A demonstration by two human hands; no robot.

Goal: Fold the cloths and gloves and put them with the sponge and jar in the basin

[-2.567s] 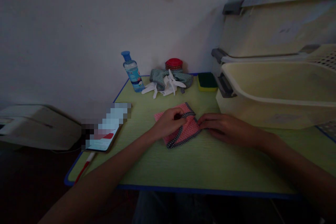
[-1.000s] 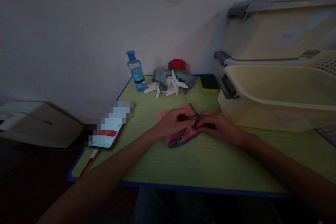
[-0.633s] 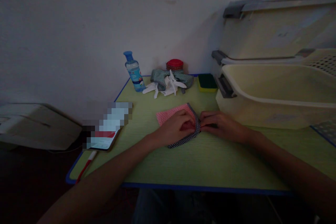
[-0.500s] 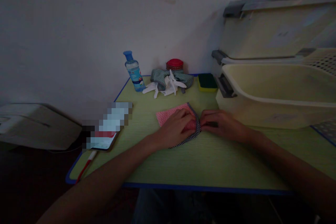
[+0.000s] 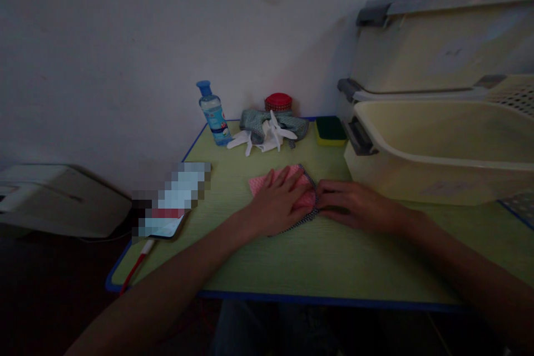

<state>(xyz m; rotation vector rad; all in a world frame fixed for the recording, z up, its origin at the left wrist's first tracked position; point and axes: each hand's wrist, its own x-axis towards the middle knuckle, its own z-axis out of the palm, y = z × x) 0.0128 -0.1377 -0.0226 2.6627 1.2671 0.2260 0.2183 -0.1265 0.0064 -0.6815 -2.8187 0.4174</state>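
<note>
A pink textured cloth (image 5: 257, 182) with a dark checked trim lies folded on the green table (image 5: 233, 267). My left hand (image 5: 275, 206) rests flat on top of it, fingers spread, and covers much of its middle. At the cloth's right edge, my right hand (image 5: 352, 203) has its fingers and thumb closed on the checked trim. The fingertips partly hide the border there.
A blue-capped bottle (image 5: 216, 119), white gloves (image 5: 271, 136), a grey-green cloth (image 5: 252, 119), a red-topped round container (image 5: 278, 102) and a sponge (image 5: 330, 130) stand along the back. A phone (image 5: 177, 197) lies left; a cream bin (image 5: 417, 178) stands right.
My left hand has flattened, its fingers going from curled to spread over the cloth. My right hand stays at the trim, its fingers slightly straighter and a little closer in.
</note>
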